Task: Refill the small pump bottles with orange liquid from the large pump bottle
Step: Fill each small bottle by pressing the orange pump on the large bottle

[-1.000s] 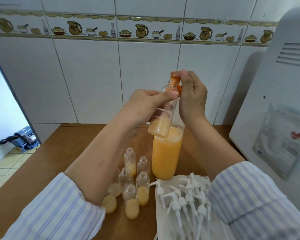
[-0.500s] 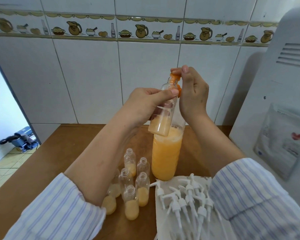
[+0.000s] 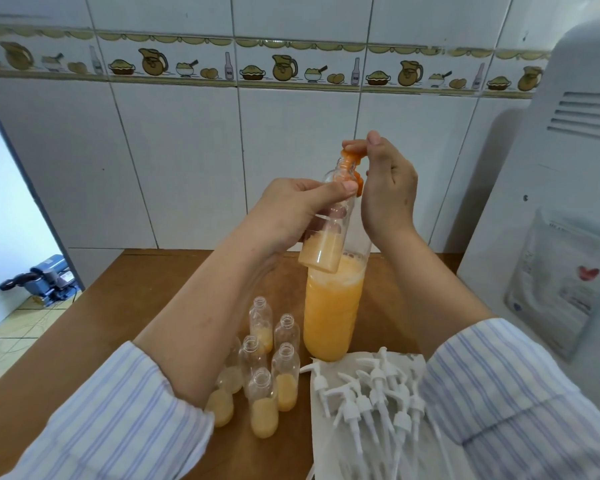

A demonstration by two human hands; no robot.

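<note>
My left hand (image 3: 291, 213) grips a small clear bottle (image 3: 321, 251), tilted, with pale orange liquid in its lower part. Its open neck sits at the orange spout of the large pump bottle (image 3: 333, 313), which stands on the table about two thirds full of orange liquid. My right hand (image 3: 388, 192) holds the orange pump head (image 3: 351, 156) from above, index finger over it and thumb beside it. Several small open bottles (image 3: 264, 410), each partly filled, stand in a cluster left of the large bottle.
White pump tops (image 3: 371, 393) lie on a paper towel at the front right of the wooden table (image 3: 136, 299). A white appliance (image 3: 551, 202) with a pouch (image 3: 565, 278) on its side stands close on the right. A tiled wall rises behind.
My right hand and the pump head have risen slightly. The small bottle stays at the spout in my left hand.
</note>
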